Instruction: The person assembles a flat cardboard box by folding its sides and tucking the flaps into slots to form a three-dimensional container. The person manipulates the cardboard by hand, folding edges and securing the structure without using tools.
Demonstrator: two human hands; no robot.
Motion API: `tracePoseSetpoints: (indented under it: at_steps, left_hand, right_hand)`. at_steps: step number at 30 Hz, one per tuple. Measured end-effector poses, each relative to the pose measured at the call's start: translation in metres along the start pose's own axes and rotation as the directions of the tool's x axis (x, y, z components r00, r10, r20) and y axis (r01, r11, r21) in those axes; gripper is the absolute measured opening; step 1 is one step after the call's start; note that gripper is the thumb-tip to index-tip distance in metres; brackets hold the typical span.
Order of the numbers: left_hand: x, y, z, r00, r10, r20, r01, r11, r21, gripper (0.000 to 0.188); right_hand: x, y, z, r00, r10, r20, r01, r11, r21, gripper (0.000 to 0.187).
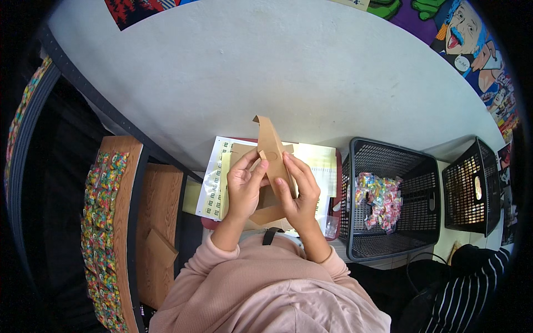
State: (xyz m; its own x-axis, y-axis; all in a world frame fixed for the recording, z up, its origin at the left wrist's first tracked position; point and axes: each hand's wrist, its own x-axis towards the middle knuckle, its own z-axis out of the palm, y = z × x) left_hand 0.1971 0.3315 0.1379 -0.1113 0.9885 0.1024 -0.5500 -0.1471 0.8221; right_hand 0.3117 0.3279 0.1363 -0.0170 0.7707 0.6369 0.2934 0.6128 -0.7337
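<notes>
A partly folded brown cardboard box (270, 145) is held up in front of me between both hands, one long flap pointing away toward the wall. My left hand (244, 183) pinches its left edge with thumb and fingers. On the right side my right hand (298, 191) grips the cardboard, thumb on the near face. Below it, more flat brown cardboard (266, 215) lies over white and pale yellow printed sheets (317, 155). My hands hide part of this cardboard.
To the right stands a black plastic crate (391, 244) with colourful small packets (383, 202) inside; another black crate (472, 188) is beyond it. At left, strips of colourful packets (102, 233) lie on a wooden shelf (130, 183). A lower shelf bears a brown cardboard piece (161, 248).
</notes>
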Motion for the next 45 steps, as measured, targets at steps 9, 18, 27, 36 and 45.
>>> tracePoseSetpoints:
  at_steps: [9, 18, 27, 36, 45]
  left_hand:
    - [0.001, 0.002, 0.003, 0.999, -0.030, -0.015, 0.029, 0.997, -0.068, 0.014]
    - [0.006, 0.004, 0.000, 0.999, -0.051, -0.010, 0.052, 0.989, 0.140, 0.011]
    - [0.012, 0.000, -0.007, 0.990, 0.104, 0.094, -0.123, 0.965, 0.232, 0.009]
    - [0.011, 0.008, -0.004, 0.996, -0.071, 0.051, 0.069, 0.997, 0.045, 0.009]
    - [0.010, 0.001, -0.008, 0.991, 0.103, 0.090, -0.124, 0.958, 0.258, 0.010]
  right_hand:
    - [-0.006, -0.001, 0.008, 0.996, -0.051, -0.074, 0.043, 0.994, -0.098, 0.036]
    - [-0.011, 0.008, 0.015, 0.987, -0.111, -0.120, 0.095, 0.987, -0.131, 0.044]
    - [-0.011, 0.011, 0.019, 0.971, -0.173, -0.165, 0.149, 0.978, -0.145, 0.047]
    - [-0.014, 0.009, 0.018, 0.976, -0.164, -0.144, 0.143, 0.979, -0.146, 0.045]
    - [-0.012, 0.012, 0.019, 0.959, -0.223, -0.176, 0.196, 0.967, -0.160, 0.045]
